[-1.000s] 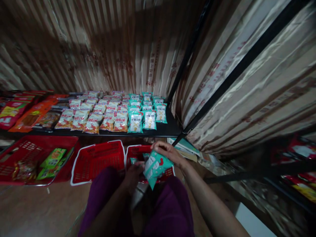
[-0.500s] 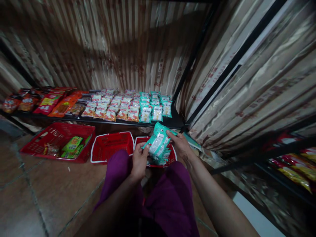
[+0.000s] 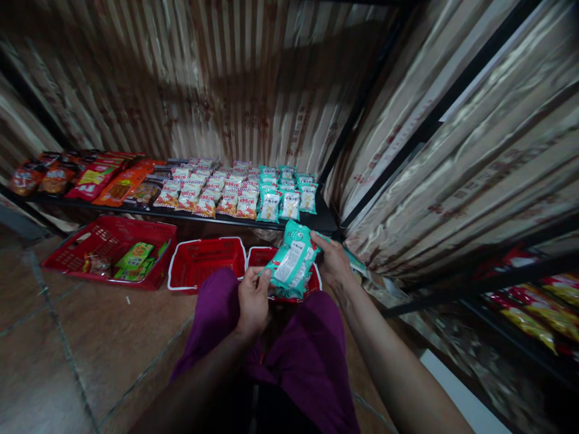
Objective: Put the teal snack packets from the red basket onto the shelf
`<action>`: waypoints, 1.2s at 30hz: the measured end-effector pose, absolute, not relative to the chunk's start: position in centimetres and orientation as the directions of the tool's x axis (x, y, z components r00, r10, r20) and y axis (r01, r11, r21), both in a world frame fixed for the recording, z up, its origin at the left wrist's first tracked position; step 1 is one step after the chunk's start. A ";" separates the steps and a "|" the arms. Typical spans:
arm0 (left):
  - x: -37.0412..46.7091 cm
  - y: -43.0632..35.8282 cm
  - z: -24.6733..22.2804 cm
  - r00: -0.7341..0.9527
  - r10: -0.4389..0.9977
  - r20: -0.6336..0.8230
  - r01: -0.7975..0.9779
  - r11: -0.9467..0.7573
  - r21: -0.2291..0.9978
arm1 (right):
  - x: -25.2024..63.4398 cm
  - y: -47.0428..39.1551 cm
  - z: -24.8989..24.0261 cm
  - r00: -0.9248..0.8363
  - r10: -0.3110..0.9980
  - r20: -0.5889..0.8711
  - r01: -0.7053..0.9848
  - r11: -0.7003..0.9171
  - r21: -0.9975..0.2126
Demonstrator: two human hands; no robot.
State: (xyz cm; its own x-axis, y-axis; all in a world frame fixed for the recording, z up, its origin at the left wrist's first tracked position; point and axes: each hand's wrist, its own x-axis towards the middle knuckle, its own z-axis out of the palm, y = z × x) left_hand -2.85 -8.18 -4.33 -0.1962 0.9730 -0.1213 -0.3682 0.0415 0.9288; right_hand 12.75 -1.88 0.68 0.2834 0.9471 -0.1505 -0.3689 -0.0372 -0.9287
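Note:
Between my hands is a teal snack bag (image 3: 292, 259) with a pale printed panel facing up. My left hand (image 3: 254, 295) pinches its lower left corner, while my right hand (image 3: 332, 259) grips its upper right side. Beneath the bag, a red basket (image 3: 259, 255) is partly hidden, with more teal packaging showing inside it. On the low black shelf (image 3: 323, 211) just beyond stand teal-and-white snack bags (image 3: 290, 204) in several short rows. Next to them on the left are white-and-orange snack bags (image 3: 205, 199).
A second red basket (image 3: 205, 244) with white handles stands left of my knee. Farther left, a larger red basket (image 3: 108, 226) holds green packets (image 3: 136, 256). Orange and red bags (image 3: 97, 181) fill the shelf's left end. At right, another rack holds red-and-yellow bags (image 3: 529, 322).
The teal bag has turned slightly, its printed panel now facing me more fully. Both hands keep their hold on it. My view has shifted a little.

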 end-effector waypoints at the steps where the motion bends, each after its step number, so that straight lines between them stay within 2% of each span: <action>1: -2.9 -8.3 -4.3 -0.206 0.971 -0.117 -0.362 0.036 0.931 | 12.7 -1.8 0.6 0.301 0.941 -0.155 -0.382 -0.029 -0.924; 4: -2.9 -8.5 -4.2 -0.201 0.974 -0.107 -0.347 0.031 0.937 | 12.7 -1.7 0.6 0.362 0.916 -0.172 -0.404 -0.012 -0.915; 11: -3.3 -8.5 -4.5 -0.131 0.989 -0.065 -0.344 0.016 0.939 | 12.6 -1.6 1.7 0.342 0.923 -0.177 -0.376 -0.038 -0.926; 16: -5.1 -7.4 -3.7 0.136 0.989 -0.051 -0.447 0.108 0.888 | 12.6 -2.0 2.7 0.308 0.942 -0.131 -0.306 -0.032 -0.952; 20: -5.0 -6.4 -1.4 0.328 0.943 -0.064 -0.416 0.205 0.886 | 12.1 -2.2 3.0 0.151 0.979 -0.139 -0.218 -0.104 -0.970; 22: -4.3 -6.2 -0.5 0.370 0.927 -0.061 -0.428 0.228 0.875 | 11.8 -2.1 3.0 0.096 0.987 -0.131 -0.178 -0.112 -0.978; 26: -3.2 -5.9 -0.2 0.252 0.964 -0.083 -0.491 0.201 0.848 | 11.8 -2.6 2.7 0.055 0.992 -0.111 -0.166 -0.101 -0.981; 30: -3.6 -5.2 -0.9 0.107 0.991 -0.077 -0.511 0.121 0.851 | 12.2 -4.6 1.4 -0.039 0.984 -0.176 -0.128 -0.180 -0.975; 32: -4.0 -4.9 -1.2 0.075 0.994 -0.076 -0.508 0.104 0.855 | 12.0 -5.8 0.5 -0.063 0.984 -0.165 -0.102 -0.171 -0.980; 36: -4.1 -4.8 -1.3 0.054 0.995 -0.085 -0.510 0.101 0.854 | 11.2 -7.2 -0.5 0.020 0.992 -0.127 -0.138 -0.123 -0.983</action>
State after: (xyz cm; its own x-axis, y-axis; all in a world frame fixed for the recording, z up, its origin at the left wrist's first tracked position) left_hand -4.12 -4.76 -1.31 0.0536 0.9949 -0.0854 -0.5096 0.1008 0.8545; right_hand 11.17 -7.25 -0.53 0.0197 0.9917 -0.1274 -0.1380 -0.1235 -0.9827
